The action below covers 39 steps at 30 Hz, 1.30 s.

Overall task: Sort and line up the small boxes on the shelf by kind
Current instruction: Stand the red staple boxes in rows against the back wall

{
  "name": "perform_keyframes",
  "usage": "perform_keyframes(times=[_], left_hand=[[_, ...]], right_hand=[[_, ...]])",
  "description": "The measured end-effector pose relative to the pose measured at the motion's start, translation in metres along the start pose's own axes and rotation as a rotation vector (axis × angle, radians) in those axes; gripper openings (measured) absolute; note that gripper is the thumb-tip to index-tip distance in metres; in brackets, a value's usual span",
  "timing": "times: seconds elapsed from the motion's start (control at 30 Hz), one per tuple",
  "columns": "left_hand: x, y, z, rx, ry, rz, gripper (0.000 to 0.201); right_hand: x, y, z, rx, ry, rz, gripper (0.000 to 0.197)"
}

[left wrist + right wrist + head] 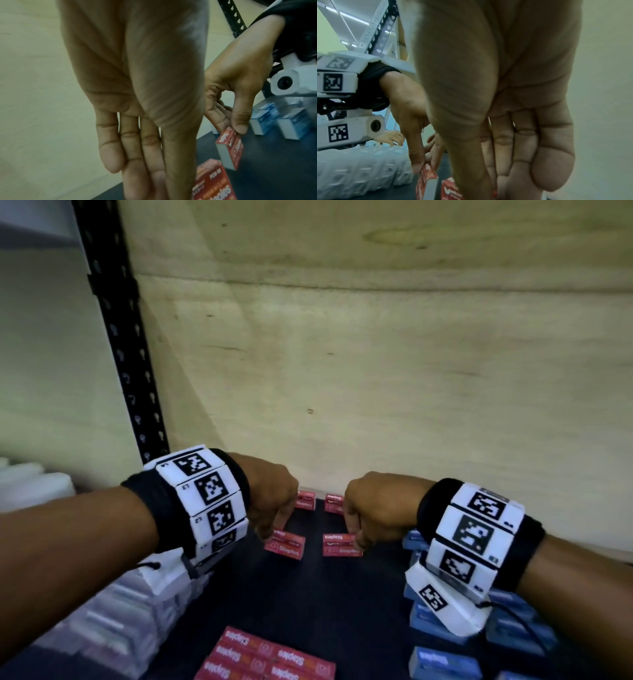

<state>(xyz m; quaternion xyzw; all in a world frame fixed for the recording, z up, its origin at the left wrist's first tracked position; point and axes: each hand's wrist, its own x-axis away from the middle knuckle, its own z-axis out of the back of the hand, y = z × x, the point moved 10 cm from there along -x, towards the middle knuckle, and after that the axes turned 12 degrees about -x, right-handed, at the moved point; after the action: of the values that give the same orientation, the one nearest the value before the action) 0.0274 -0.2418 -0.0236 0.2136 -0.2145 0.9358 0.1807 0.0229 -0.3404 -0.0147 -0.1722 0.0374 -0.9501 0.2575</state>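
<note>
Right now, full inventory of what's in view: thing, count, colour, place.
Held red boxes: two, red, mid-shelf, one under each hand, side by side with a gap.
Back red boxes: two, red, at the shelf's rear by the wall.
Front red boxes: a packed group, red, near edge; count unclear.
Blue boxes: several, blue, stacked along the right side.
Pale packs: a blurred pile, whitish, left side.
Shelf: one, black surface.
Upright: one, black, perforated, left rear.
Wall: pale wood panel behind.
Wrist bands: two, white with black markers.
Left hand: pinches the left held box.
Right hand: pinches the right one.
</note>
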Motion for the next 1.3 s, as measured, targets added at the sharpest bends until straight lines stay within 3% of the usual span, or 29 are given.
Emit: perform_keyframes(times=[0.57, 0.97, 1.3], left_hand=[[0.070, 0.021, -0.047, 0.097, -0.041, -0.041, 0.019], [0.088, 0.022, -0.054, 0.156, -0.055, -0.018, 0.020], [0.089, 0.032, -0.052, 0.192, -0.057, -0.009, 0.015]], right_hand=[[0.072, -0.046, -0.042, -0.062, -0.039, 0.053, 0.012], [0.086, -0.052, -0.056, -0.197, -0.136, 0.038, 0.013], [0.079, -0.066, -0.056, -0.210, -0.097, 0.091, 0.016]])
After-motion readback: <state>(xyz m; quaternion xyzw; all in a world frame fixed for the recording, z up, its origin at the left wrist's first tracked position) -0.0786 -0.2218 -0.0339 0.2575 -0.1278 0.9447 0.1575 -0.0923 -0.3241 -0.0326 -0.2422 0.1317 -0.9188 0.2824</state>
